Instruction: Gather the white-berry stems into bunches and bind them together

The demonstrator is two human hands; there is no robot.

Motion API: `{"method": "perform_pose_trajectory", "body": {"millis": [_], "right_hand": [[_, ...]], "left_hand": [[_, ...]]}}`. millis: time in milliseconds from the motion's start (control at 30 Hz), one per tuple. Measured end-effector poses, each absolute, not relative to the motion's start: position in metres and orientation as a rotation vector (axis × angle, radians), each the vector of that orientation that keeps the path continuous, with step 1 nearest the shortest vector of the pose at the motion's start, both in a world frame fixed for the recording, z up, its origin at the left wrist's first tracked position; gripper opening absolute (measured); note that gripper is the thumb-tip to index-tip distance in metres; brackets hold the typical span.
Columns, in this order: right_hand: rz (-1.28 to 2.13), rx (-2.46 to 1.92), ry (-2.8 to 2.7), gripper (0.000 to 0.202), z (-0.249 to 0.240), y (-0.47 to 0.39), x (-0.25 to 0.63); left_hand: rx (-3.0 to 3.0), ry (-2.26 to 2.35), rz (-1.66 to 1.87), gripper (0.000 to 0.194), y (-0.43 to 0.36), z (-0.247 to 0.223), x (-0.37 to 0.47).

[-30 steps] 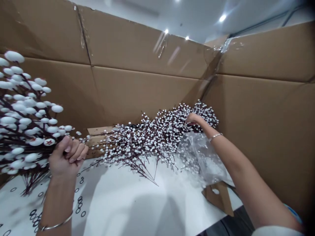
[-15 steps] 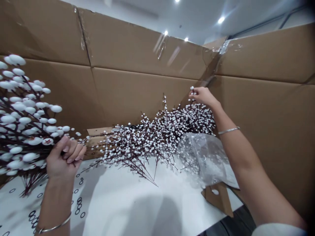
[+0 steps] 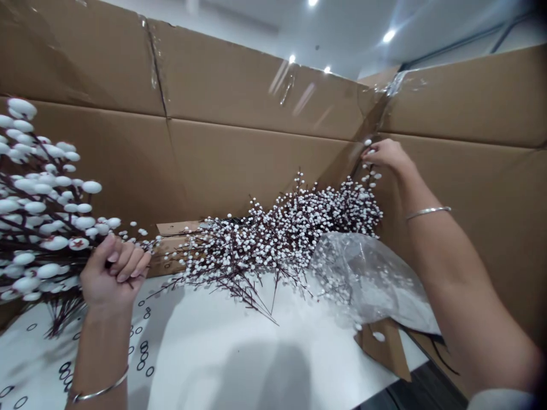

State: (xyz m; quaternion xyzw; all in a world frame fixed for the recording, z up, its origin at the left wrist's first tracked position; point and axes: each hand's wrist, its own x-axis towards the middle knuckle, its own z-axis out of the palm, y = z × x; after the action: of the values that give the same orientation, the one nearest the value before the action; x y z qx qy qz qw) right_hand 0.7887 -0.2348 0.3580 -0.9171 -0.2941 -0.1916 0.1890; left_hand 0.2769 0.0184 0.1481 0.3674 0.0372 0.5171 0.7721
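Observation:
My left hand (image 3: 113, 270) is closed around the dark stems of a bunch of white berry branches (image 3: 43, 222), which fills the left edge of the head view. My right hand (image 3: 387, 155), at the upper right, pinches the top of a single white berry branch (image 3: 371, 173); its lower end merges with the pile and cannot be made out. Below lies a long heap of white berry branches (image 3: 273, 239) with thin dark stems, along the cardboard wall. Several stems reach forward onto the white table (image 3: 222, 353).
Tall cardboard walls (image 3: 256, 154) stand behind and to the right. A clear plastic bag (image 3: 371, 273) covers the heap's right end. Several small black rings (image 3: 143, 356) lie on the table at left. A cut cardboard piece (image 3: 387, 347) sits at the front right edge.
My right hand has moved right and slightly up, drawing the berry branch away from the heap. My left hand keeps its hold on the bunch, nearly unmoved.

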Motion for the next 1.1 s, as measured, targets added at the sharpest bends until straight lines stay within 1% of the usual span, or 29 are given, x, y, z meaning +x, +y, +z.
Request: {"method": "perform_pose_trajectory", "body": {"millis": [133,200,300,500,633,867,1100], "right_hand": [[-0.160,-2.113,-1.136,0.046,0.358,-0.221,0.758],[-0.035,-1.920,-1.285,0.050,0.356,-0.210,0.738],[0.115,-1.746,-1.444,0.047,0.353,-0.190,0.709],[0.326,-1.581,-1.592,0.039,0.344,-0.160,0.664],[0.459,-1.500,-1.595,0.038,0.332,-0.146,0.647],[0.680,-1.354,-1.570,0.034,0.305,-0.122,0.631],[0.773,-1.371,-1.486,0.036,0.294,-0.109,0.629]], "left_hand": [[0.799,0.101,1.114,0.032,0.016,0.149,0.281],[0.801,0.117,1.109,0.033,0.014,0.149,0.283],[0.810,0.136,1.105,0.034,0.012,0.150,0.285],[0.828,0.149,1.099,0.034,0.008,0.151,0.287],[0.838,0.140,1.079,0.034,0.008,0.151,0.288],[0.821,0.137,1.067,0.034,0.007,0.152,0.289],[0.806,0.123,1.051,0.034,0.009,0.150,0.287]]}}
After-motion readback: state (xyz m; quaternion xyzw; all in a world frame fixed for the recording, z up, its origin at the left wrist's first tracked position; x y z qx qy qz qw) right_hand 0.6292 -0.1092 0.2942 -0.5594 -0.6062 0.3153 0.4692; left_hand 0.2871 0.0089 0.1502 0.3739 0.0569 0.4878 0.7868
